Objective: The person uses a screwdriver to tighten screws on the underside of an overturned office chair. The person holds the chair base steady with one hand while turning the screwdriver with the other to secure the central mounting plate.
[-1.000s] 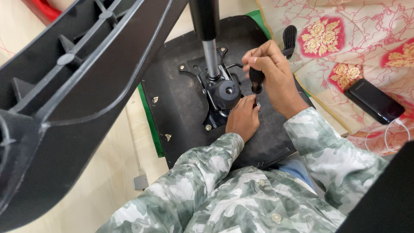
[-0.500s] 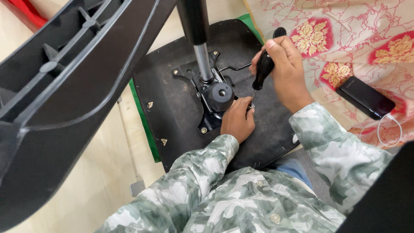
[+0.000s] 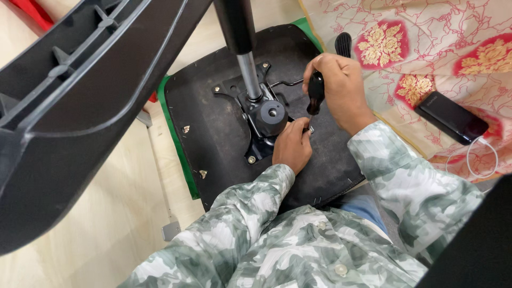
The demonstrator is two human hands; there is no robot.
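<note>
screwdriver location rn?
Head view, right of centre: screwdriver in the right hand, tip down beside the left hand on the chair seat underside.

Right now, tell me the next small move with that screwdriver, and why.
Probably turn the screwdriver in place: the right hand grips its handle upright, the tip sits at the mounting plate corner, and the left hand fingers steady it there.

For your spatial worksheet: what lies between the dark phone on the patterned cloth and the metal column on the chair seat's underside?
In the head view, the right hand gripping a black-handled screwdriver lies between the phone and the column.
</note>
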